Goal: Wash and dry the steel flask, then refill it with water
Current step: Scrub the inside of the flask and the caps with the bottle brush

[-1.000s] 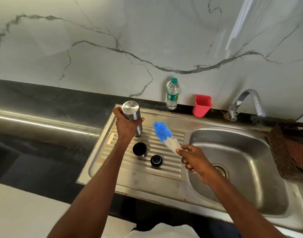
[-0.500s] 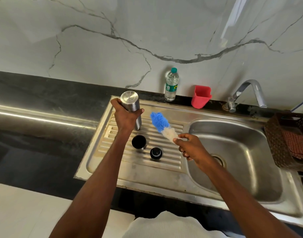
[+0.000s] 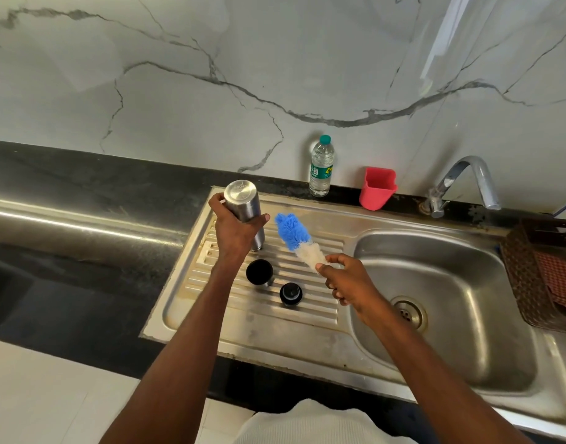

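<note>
Steel flask (image 3: 245,210): upside down, base uppermost, mouth end down on the ribbed drainboard (image 3: 310,331) left of the sink basin (image 3: 486,363); likely inverted to drain

Left hand (image 3: 236,232): fingers and thumb curled round flask body, gripping mid-height, steadying it on the ribs

Bottle brush (image 3: 297,239): blue tip, white lower bristles, angled up and away over the drainboard, just right of flask, not touching it; apparently kept ready for scrubbing

Right hand (image 3: 349,280): thumb and forefinger pinching brush at base of white bristles, remaining fingers curled under; over the basin's left rim

Black cup lid (image 3: 259,272): open side up on the drainboard, near side of flask; set aside, presumably for separate washing

Black stopper (image 3: 291,293): on the drainboard, just right of cup lid, apart from it

Tap (image 3: 467,184): behind the basin, no water seen running

Plastic water bottle (image 3: 321,166) and red holder (image 3: 377,188): behind the basin's left end, against wall

Brown basket (image 3: 538,277): right of basin, checked cloth inside; probable drying cloth

Stage, judged: washing under way, drying and refill outstanding
</note>
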Tool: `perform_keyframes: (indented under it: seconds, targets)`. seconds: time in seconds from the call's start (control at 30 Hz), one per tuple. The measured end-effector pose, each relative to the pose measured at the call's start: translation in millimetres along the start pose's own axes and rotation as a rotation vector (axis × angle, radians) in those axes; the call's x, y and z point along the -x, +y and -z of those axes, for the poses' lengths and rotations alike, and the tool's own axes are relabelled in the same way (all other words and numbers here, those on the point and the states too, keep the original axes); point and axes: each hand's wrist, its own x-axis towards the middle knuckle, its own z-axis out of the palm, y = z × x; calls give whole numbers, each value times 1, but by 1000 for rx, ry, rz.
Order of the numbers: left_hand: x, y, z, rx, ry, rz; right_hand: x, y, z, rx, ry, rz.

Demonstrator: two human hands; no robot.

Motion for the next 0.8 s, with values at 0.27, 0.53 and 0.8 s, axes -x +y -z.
perform_keyframes:
  seconds: [0.27, 0.53, 0.8]
  targets:
    - [19, -16, 10, 36, 54, 57, -1, 7, 0, 26, 0, 35]
    - [110, -84, 4, -113, -106, 233, 0, 30, 21, 335, 108, 224]
    - [115, -80, -21, -125, -91, 120, 10, 32, 27, 456, 114, 265]
